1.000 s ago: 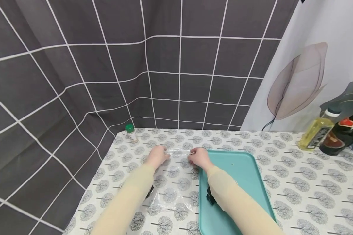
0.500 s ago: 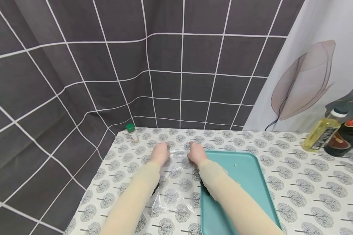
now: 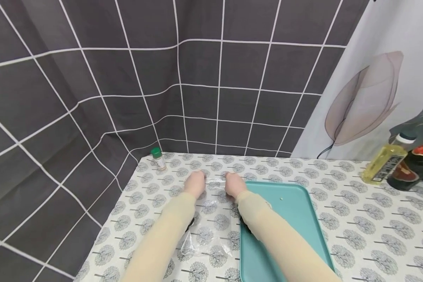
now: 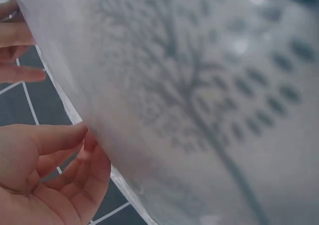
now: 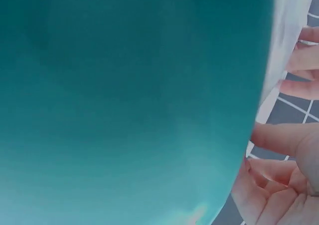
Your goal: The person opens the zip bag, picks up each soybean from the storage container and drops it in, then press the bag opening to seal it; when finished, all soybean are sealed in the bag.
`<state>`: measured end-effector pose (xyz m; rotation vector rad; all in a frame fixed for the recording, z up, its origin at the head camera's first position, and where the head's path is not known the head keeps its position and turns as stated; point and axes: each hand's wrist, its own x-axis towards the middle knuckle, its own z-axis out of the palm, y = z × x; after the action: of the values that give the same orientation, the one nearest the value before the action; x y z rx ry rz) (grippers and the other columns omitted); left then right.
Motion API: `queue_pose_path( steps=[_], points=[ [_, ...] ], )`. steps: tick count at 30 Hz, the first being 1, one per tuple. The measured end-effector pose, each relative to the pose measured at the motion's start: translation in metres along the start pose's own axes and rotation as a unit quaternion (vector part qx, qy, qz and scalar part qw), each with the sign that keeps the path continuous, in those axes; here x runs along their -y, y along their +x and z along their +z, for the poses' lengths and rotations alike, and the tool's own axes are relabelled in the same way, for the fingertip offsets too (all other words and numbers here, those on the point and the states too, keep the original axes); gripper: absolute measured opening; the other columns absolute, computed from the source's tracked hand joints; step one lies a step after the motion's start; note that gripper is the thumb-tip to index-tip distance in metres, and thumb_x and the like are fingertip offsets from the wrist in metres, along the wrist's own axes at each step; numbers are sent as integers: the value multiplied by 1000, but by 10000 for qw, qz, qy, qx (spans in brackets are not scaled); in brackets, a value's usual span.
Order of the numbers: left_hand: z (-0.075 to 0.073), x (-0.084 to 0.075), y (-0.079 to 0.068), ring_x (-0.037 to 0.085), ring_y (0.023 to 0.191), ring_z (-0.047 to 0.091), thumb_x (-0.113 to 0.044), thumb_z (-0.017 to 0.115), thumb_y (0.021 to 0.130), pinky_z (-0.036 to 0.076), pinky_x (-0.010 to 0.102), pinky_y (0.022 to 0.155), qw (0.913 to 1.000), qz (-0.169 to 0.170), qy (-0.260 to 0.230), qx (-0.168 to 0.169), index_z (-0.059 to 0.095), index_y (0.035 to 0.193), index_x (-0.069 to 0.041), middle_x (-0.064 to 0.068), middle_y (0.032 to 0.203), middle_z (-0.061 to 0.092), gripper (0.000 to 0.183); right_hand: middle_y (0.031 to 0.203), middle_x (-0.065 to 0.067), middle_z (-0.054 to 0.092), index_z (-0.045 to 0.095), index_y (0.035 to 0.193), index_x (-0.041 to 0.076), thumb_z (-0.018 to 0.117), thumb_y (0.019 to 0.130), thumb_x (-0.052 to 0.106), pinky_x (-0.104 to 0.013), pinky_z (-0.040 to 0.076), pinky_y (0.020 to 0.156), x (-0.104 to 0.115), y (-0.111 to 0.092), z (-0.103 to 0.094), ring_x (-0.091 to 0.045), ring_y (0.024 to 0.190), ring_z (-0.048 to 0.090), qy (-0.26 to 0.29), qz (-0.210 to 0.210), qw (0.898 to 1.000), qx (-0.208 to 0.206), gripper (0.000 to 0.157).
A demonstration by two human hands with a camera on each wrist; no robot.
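Observation:
A clear plastic bag (image 3: pixel 208 231) lies flat on the patterned cloth, its outline showing mainly by glints and creases. My left hand (image 3: pixel 195 184) pinches the far edge of the bag at its left end. At the right end of that edge, my right hand (image 3: pixel 234 185) pinches the film too. The left wrist view shows thumb and fingertips (image 4: pixel 82 130) meeting at the edge of the film. Close under my right forearm is the teal tray (image 3: pixel 299 219), which fills much of the right wrist view. Beyond the tray's edge, right-hand fingers (image 5: pixel 274 135) hold the film.
A small green-capped spice jar (image 3: pixel 158 159) stands at the back left. Toward the right back are a yellow oil bottle (image 3: pixel 384 162) and a dark bottle (image 3: pixel 409 168) with a red label. A dark grid-patterned curtain (image 3: pixel 197 102) hangs behind the table. One small crumb lies on the tray.
Both hands have shifted slightly at the far edge of the bag and drawn a little closer together. The view has turned slightly; bag, tray and bottles stay in place.

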<state>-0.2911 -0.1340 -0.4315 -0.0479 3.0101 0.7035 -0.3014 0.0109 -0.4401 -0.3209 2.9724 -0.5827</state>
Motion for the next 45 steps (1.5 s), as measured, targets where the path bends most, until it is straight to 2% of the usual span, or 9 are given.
queue_pose_path(
  steps=[3, 7, 11, 16, 22, 27, 34, 39, 45],
  points=[
    [3, -4, 1, 27, 95, 66, -9, 53, 94, 53, 37, 83, 9999, 20, -105, -133, 65, 106, -2, 14, 102, 69, 18, 93, -18, 68, 64, 104, -4, 65, 81, -3, -31, 53, 62, -3, -1, -1, -24, 70, 64, 148, 104, 9998, 98, 23],
    [5, -6, 4, 26, 89, 67, -8, 56, 92, 53, 36, 80, 9990, 91, -159, -397, 67, 94, -4, 11, 93, 69, 12, 100, -19, 67, 61, 112, -6, 60, 84, -1, -30, 53, 62, -9, -4, -2, -21, 69, 62, 741, 252, 9969, 67, 28],
    [3, -6, 3, 27, 91, 66, -5, 57, 90, 53, 37, 81, 9984, 122, -246, -502, 67, 94, -4, 11, 95, 69, 11, 78, -13, 65, 64, 96, -3, 57, 90, 6, -27, 46, 51, -15, -7, -6, -16, 54, 55, 1226, 294, 9919, -125, 13],
    [-1, -2, -1, 25, 94, 65, -4, 59, 89, 51, 36, 84, 9982, 248, -123, -529, 67, 96, -6, 10, 98, 69, 11, 57, -3, 57, 65, 76, 3, 58, 92, 11, -25, 42, 47, -17, -16, -11, -12, 47, 49, 1341, 12, 9907, -244, 20],
    [-10, -1, -13, 22, 87, 64, 0, 61, 86, 52, 32, 79, 9946, 863, 293, -491, 64, 89, -5, 9, 90, 67, 6, 57, -1, 62, 67, 73, 6, 62, 89, 14, -37, 51, 72, -15, -32, -16, -10, 47, 53, 1267, -466, 9903, -338, 19],
    [-16, 0, -24, 19, 87, 62, -3, 60, 89, 51, 29, 81, 9903, 1208, 534, -420, 65, 91, -5, 6, 89, 64, 6, 57, 1, 59, 69, 75, 5, 62, 91, 21, -30, 44, 59, -13, -48, -25, -11, 49, 49, 1610, -574, 9849, -261, 24],
    [-24, -15, -45, 22, 94, 64, 9, 61, 80, 51, 33, 84, 9811, 1776, 762, 84, 66, 101, -5, 7, 99, 67, 25, 73, -1, 65, 71, 83, 6, 63, 90, 27, -28, 45, 61, -18, -60, -35, -10, 60, 53, 1865, -628, 9793, -481, 24],
    [-21, -30, -61, 18, 90, 63, 10, 63, 78, 51, 29, 82, 9655, 2410, 974, 182, 66, 95, -8, 5, 96, 67, 25, 64, 0, 66, 71, 79, 6, 65, 89, 27, -26, 46, 54, -26, -67, -34, -12, 53, 57, 2344, -636, 9699, 158, 24],
    [-18, -45, -73, 17, 93, 63, 7, 67, 78, 51, 26, 82, 9594, 2580, 1106, 255, 68, 98, -11, 3, 100, 67, 26, 59, 0, 62, 71, 83, 3, 67, 88, 23, -26, 50, 50, -33, -73, -30, -10, 48, 56, 2986, -569, 9506, 633, 21]
  ],
)
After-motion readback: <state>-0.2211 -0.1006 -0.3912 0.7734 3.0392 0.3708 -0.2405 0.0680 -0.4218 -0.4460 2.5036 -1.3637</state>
